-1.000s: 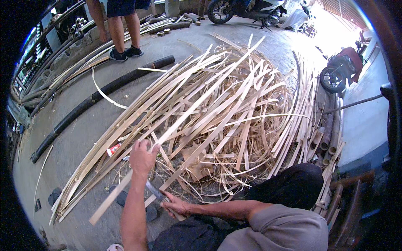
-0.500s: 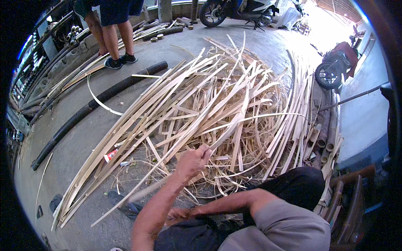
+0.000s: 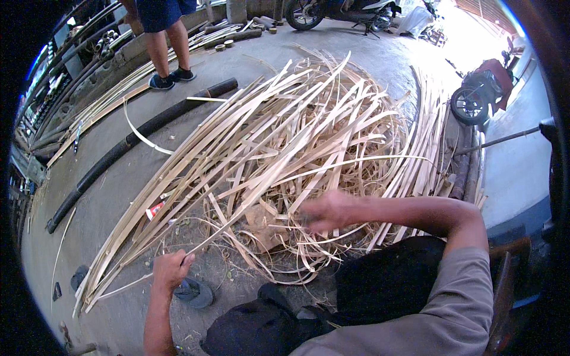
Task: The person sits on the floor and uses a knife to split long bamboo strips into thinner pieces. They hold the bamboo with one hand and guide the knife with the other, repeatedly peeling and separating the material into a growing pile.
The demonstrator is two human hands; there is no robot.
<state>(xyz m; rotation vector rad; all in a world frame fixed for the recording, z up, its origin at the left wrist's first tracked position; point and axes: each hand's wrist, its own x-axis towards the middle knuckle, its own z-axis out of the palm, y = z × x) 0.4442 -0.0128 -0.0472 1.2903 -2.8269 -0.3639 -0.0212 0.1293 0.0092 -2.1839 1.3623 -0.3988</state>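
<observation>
My left hand (image 3: 171, 268) is closed around a long pale bamboo strip (image 3: 217, 234) at the lower left. One end of the strip slants down to the left, the other runs up into the pile. My right hand (image 3: 328, 212) is smeared by motion over the near side of the pile of bamboo strips and shavings (image 3: 332, 145). A dark patch shows beside its fingers, too blurred to name. Long strips (image 3: 178, 178) fan out along the pile's left side.
A dark pole (image 3: 139, 139) lies on the concrete floor at the left. Another person (image 3: 163, 44) stands beyond it. More strips (image 3: 424, 142) lie at the right, near a red motorbike (image 3: 478, 95). A second motorbike (image 3: 350, 15) stands at the back.
My left hand has moved from the pile's near edge down to the left. My right hand has swung from my lap up over the pile. The other person has straightened up somewhat.
</observation>
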